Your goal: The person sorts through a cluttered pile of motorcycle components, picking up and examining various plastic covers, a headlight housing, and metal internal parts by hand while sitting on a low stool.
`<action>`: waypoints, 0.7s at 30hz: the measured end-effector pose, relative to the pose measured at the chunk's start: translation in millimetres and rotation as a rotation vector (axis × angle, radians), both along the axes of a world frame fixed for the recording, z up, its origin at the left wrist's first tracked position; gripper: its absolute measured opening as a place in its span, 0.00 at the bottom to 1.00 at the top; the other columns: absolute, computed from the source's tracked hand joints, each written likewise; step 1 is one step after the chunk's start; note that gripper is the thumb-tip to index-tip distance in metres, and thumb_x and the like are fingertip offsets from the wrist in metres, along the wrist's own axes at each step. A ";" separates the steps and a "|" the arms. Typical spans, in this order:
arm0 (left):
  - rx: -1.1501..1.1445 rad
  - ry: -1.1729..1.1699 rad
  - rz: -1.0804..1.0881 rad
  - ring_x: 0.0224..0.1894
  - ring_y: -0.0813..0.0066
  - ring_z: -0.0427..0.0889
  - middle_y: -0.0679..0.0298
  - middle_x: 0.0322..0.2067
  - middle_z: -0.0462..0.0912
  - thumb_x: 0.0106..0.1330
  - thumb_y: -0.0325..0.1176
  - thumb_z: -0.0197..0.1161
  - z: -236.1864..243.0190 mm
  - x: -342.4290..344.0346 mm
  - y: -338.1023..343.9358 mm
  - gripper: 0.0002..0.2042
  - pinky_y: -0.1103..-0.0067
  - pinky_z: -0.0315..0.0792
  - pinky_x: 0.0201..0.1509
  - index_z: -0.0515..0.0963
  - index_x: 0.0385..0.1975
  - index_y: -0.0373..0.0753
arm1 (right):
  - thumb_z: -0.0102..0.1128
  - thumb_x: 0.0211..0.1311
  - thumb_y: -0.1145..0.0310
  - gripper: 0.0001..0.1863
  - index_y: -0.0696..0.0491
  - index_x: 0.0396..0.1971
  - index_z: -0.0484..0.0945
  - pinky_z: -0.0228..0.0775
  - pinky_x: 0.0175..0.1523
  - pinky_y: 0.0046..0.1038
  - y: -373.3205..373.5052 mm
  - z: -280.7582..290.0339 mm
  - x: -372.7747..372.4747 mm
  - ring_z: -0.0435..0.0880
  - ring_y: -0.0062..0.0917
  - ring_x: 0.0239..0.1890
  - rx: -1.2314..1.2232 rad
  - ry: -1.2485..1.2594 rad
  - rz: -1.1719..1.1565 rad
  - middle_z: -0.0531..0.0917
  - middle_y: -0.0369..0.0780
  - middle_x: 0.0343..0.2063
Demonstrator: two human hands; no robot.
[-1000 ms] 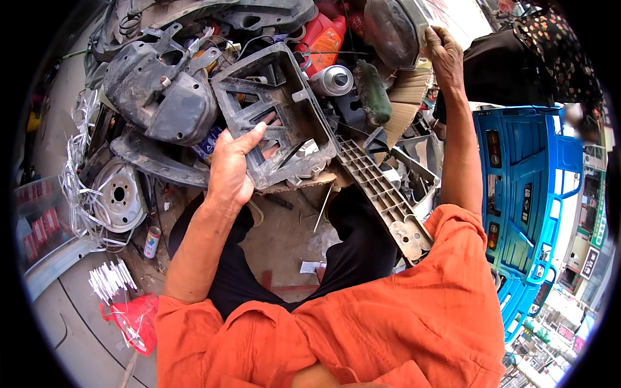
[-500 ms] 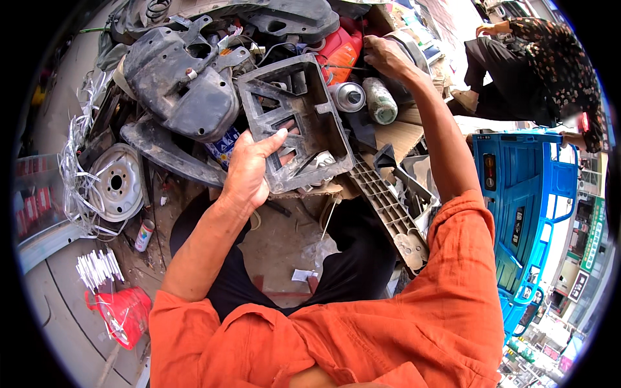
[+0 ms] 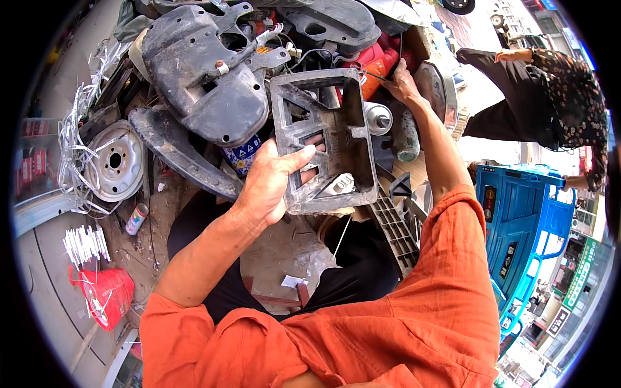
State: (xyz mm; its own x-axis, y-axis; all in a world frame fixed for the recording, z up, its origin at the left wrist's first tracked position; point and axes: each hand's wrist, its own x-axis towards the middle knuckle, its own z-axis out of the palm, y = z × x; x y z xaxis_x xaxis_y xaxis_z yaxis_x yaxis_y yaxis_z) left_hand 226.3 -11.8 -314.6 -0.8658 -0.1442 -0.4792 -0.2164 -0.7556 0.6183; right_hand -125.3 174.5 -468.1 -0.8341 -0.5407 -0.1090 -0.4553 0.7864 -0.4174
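My left hand (image 3: pixel 272 178) grips a dirty dark-grey plastic box-like frame (image 3: pixel 330 116) by its lower left side. The thumb lies over a rib, and fingertips show through the cut-outs. The frame is tilted, its hollow side toward me. My right hand (image 3: pixel 404 87) reaches to the far right of the pile with its fingers closed. A thin dark rod runs up to those fingers; whether they hold it I cannot make out. Beside that hand are a red plastic container (image 3: pixel 378 61), a spray can (image 3: pixel 378 118) and a dusty greenish cylinder (image 3: pixel 406 139).
Large black plastic covers (image 3: pixel 200 77) heap up at the far left of the pile. A ribbed plastic strip (image 3: pixel 394 226) leans by my right knee. A wheel rim (image 3: pixel 115 161) and red bag (image 3: pixel 107 294) lie left. A person (image 3: pixel 550 97) stands near a blue vehicle (image 3: pixel 517 226).
My left hand and the plastic frame have shifted right in view, and the frame is more upright. My right hand sits slightly lower and further right. The whole view has shifted a little.
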 end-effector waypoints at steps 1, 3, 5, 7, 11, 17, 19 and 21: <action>0.015 0.023 -0.011 0.50 0.68 0.77 0.56 0.49 0.76 0.64 0.23 0.53 -0.9 -0.6 0.8 0.17 0.72 0.75 0.51 0.65 0.53 0.32 | 0.67 0.46 0.64 0.51 0.70 0.58 0.40 0.72 0.48 0.41 6.9 -1.0 -1.0 0.77 0.57 0.41 0.033 0.114 0.061 0.74 0.65 0.39; -0.015 -0.034 -0.005 0.50 0.68 0.77 0.56 0.49 0.76 0.64 0.24 0.53 3.0 2.0 -0.8 0.17 0.72 0.74 0.52 0.65 0.52 0.32 | 0.60 0.52 0.66 0.43 0.70 0.58 0.42 0.71 0.48 0.44 -6.5 20.1 32.1 0.77 0.59 0.38 0.040 0.167 0.070 0.74 0.65 0.36; -0.038 -0.089 0.005 0.50 0.68 0.77 0.56 0.49 0.76 0.64 0.24 0.53 3.5 3.9 -2.0 0.17 0.72 0.74 0.52 0.66 0.52 0.32 | 0.53 0.55 0.68 0.38 0.71 0.58 0.43 0.70 0.48 0.45 -18.9 54.7 68.1 0.77 0.59 0.39 0.073 0.195 0.068 0.73 0.66 0.38; -0.005 0.002 -0.007 0.50 0.69 0.77 0.57 0.49 0.76 0.64 0.24 0.54 1.2 5.5 -3.5 0.16 0.71 0.74 0.53 0.67 0.52 0.32 | 0.51 0.56 0.64 0.33 0.69 0.54 0.51 0.69 0.43 0.46 -15.8 63.0 73.3 0.77 0.58 0.37 0.024 0.257 -0.033 0.76 0.63 0.36; -0.018 -0.008 -0.025 0.48 0.70 0.77 0.57 0.48 0.77 0.64 0.25 0.54 -0.1 -1.2 3.1 0.15 0.73 0.74 0.51 0.68 0.50 0.32 | 0.44 0.66 0.70 0.07 0.58 0.35 0.69 0.72 0.30 0.23 43.1 85.9 15.2 0.80 0.21 0.23 -0.210 0.006 -0.216 0.78 0.39 0.25; -0.015 -0.025 -0.004 0.45 0.72 0.78 0.58 0.46 0.77 0.63 0.25 0.55 -1.1 -1.6 2.3 0.15 0.77 0.74 0.45 0.69 0.50 0.32 | 0.51 0.63 0.69 0.07 0.56 0.34 0.75 0.70 0.35 0.23 27.4 121.5 49.4 0.80 0.22 0.31 -0.289 -0.297 0.046 0.83 0.38 0.27; -0.003 -0.028 0.010 0.44 0.73 0.78 0.58 0.45 0.78 0.63 0.25 0.55 -0.1 0.2 3.5 0.15 0.78 0.74 0.44 0.69 0.50 0.32 | 0.53 0.63 0.69 0.07 0.55 0.37 0.75 0.71 0.40 0.24 36.2 126.5 33.9 0.81 0.21 0.34 -0.492 -0.415 -0.302 0.82 0.37 0.32; 0.012 -0.003 -0.040 0.43 0.73 0.78 0.58 0.44 0.78 0.63 0.25 0.55 -2.9 -2.9 2.4 0.14 0.78 0.74 0.44 0.70 0.49 0.32 | 0.52 0.64 0.70 0.07 0.56 0.37 0.75 0.73 0.38 0.25 54.6 117.2 8.9 0.81 0.21 0.34 -0.424 -0.312 -0.458 0.82 0.37 0.32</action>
